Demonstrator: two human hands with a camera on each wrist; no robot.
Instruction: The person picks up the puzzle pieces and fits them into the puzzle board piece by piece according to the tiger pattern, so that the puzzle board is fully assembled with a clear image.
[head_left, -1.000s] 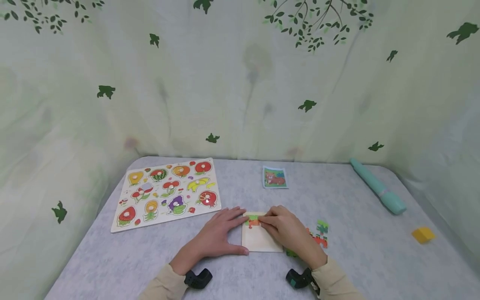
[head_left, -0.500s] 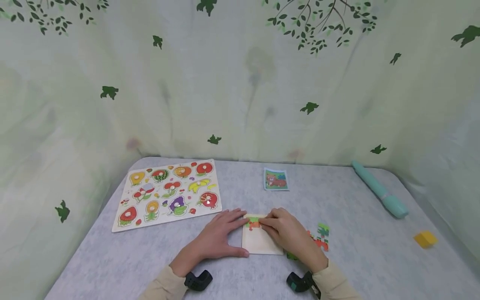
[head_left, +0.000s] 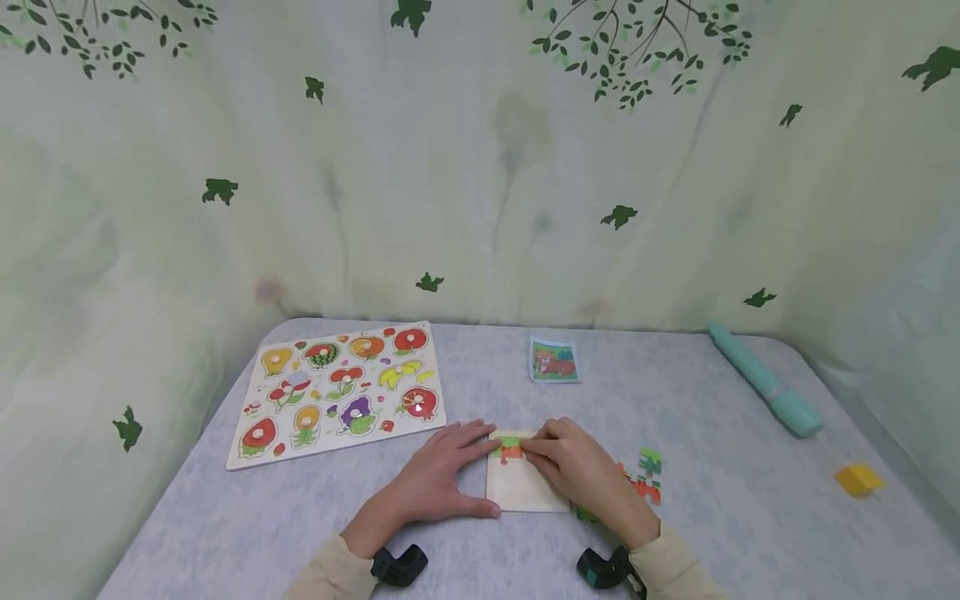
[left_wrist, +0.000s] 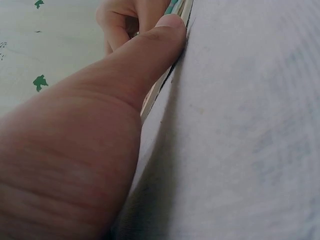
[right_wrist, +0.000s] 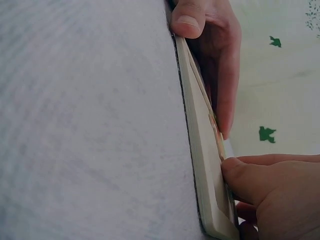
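Note:
A square wooden puzzle tray [head_left: 528, 492] lies in front of the person, with green and orange jigsaw pieces [head_left: 510, 448] along its far side. The left hand [head_left: 435, 477] rests at the tray's left side, thumb and fingers spread and mostly straight. Its fingertips touch the far left corner and its thumb the near left edge. The right hand [head_left: 577, 467] bends over the tray's right half, thumb and fingers pinching a jigsaw piece at the far side. That piece is mostly hidden by the fingers. Partly behind the right hand lie loose jigsaw pieces [head_left: 649, 477] on the table.
A fruit peg puzzle board [head_left: 337, 396] lies at the back left. Behind the tray is a small picture card [head_left: 554, 361] of a brown animal. To the right are a rolled teal thing [head_left: 765, 382] and a yellow block [head_left: 858, 480]. A leaf-print curtain [head_left: 480, 167] hangs behind the table.
The head view has shifted slightly. Both hands keep almost the same pose at the tray, and the pieces in it look unchanged.

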